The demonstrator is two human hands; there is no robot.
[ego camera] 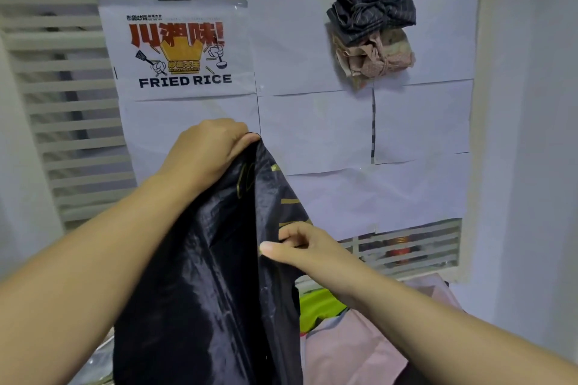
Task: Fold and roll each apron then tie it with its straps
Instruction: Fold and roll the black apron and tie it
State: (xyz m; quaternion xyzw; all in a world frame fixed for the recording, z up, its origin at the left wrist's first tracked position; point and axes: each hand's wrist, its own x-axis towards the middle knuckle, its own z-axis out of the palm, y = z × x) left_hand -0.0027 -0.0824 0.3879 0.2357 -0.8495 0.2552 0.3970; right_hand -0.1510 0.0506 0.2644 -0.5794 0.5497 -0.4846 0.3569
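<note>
My left hand (208, 147) pinches the apron (215, 275) top, its length hanging straight below, my right hand (300, 248) gripping its edge lower.

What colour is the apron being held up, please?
Glossy black apron with gold markings, seen in the head view.

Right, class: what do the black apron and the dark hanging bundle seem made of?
Black apron: probably thin coated or synthetic fabric; it shines glossily and creases softly. Hanging bundle: seemingly matte woven cloth, dark grey with fine pale stripes.
</note>
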